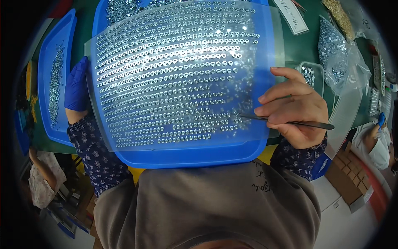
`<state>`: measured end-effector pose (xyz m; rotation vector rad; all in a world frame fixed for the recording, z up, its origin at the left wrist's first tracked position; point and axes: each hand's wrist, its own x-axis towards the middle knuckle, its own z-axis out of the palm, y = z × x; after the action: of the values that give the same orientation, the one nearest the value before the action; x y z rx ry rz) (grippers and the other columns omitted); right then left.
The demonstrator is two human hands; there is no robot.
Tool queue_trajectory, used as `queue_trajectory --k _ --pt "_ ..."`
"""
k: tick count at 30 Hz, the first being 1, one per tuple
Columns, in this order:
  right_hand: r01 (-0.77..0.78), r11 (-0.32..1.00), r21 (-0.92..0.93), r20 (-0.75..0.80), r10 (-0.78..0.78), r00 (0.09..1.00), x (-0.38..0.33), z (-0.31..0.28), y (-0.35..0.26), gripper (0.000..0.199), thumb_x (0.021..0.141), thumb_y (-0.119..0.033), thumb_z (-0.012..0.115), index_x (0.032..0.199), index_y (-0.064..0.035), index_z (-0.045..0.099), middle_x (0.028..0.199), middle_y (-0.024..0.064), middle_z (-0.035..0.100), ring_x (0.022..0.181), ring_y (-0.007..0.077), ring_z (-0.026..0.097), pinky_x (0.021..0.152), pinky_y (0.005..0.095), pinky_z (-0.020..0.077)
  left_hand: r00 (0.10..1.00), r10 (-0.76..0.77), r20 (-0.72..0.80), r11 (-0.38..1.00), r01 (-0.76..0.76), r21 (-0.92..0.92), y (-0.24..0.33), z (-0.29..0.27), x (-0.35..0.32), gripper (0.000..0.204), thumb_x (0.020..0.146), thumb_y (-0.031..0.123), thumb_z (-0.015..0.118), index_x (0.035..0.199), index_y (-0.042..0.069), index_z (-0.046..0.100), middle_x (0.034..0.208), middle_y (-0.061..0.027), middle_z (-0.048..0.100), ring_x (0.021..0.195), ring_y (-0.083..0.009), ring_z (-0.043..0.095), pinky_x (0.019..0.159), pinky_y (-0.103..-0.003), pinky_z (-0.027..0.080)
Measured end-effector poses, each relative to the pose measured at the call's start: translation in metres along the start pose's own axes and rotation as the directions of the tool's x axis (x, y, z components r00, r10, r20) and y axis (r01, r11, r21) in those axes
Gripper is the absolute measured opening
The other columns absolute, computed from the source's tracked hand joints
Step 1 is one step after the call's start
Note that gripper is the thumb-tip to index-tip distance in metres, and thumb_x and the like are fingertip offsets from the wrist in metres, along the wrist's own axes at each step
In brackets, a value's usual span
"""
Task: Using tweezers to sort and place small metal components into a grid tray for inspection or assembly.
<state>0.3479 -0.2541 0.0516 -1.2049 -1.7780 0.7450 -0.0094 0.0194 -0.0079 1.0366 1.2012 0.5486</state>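
A clear plastic sheet [174, 99] carries rows of shiny silver rhinestones, with gaps and loose stones toward its right side. It lies over a blue tray [186, 157]. My left hand [76, 89], in a blue glove, grips the sheet's left edge; part of its fingers is hidden. Above the right side of the sheet, my bare right hand [296, 108] pinches dark metal tweezers [321, 125]. Their tips point left, at the right ends of the lower rows. Whether a stone sits between the tips is too small to tell.
A second blue tray [43, 83] with loose silver stones stands at the left. Silver stones [124, 10] heap at the main tray's far end. To the right are a small clear box [317, 76] and bags of stones [331, 41]. Other people work at both sides.
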Motion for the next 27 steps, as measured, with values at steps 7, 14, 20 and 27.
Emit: queue_trajectory --k 7,14,20,27 --pt "-0.094 0.977 -0.192 -0.392 0.011 0.920 -0.030 -0.016 -0.013 0.010 0.068 -0.005 0.065 0.074 -0.0041 0.058 0.076 0.0114 0.066 0.082 0.0231 0.061 0.095 0.0464 0.0327 0.988 0.151 -0.038 0.979 -0.144 0.145 -0.017 0.004 0.017 0.030 0.088 0.025 0.052 0.105 0.001 0.058 0.098 -0.0061 0.061 0.083 -0.0115 0.057 0.074 -0.022 0.045" --pt "-0.424 0.808 -0.409 -0.578 0.131 0.806 -0.063 -0.032 -0.025 0.013 0.076 0.000 0.060 0.087 -0.0027 0.054 0.088 0.0120 0.064 0.089 0.0213 0.059 0.099 0.0472 0.0261 0.991 0.098 -0.095 0.991 -0.089 0.097 -0.002 0.007 -0.003 0.030 0.088 0.027 0.051 0.102 0.001 0.059 0.091 -0.0050 0.062 0.078 -0.0098 0.057 0.070 -0.021 0.044" --pt "-0.406 0.837 -0.368 -0.586 0.130 0.800 -0.053 -0.027 -0.031 0.014 0.077 0.000 0.058 0.089 -0.0027 0.052 0.090 0.0138 0.063 0.091 0.0229 0.058 0.099 0.0479 0.0263 0.985 0.115 -0.127 0.982 -0.093 0.164 -0.001 0.013 -0.001 0.030 0.087 0.028 0.053 0.100 0.001 0.059 0.089 -0.0042 0.061 0.075 -0.0098 0.056 0.070 -0.021 0.044" --pt "-0.179 0.927 -0.329 -0.526 -0.022 0.850 -0.010 -0.025 -0.030 0.017 0.077 0.000 0.058 0.092 0.0006 0.050 0.090 0.0195 0.061 0.091 0.0269 0.058 0.093 0.0459 0.0347 0.990 0.133 -0.055 0.989 -0.128 0.078 -0.007 0.007 -0.003 0.026 0.086 0.024 0.055 0.099 0.001 0.060 0.090 -0.0031 0.061 0.079 -0.0090 0.055 0.071 -0.021 0.043"
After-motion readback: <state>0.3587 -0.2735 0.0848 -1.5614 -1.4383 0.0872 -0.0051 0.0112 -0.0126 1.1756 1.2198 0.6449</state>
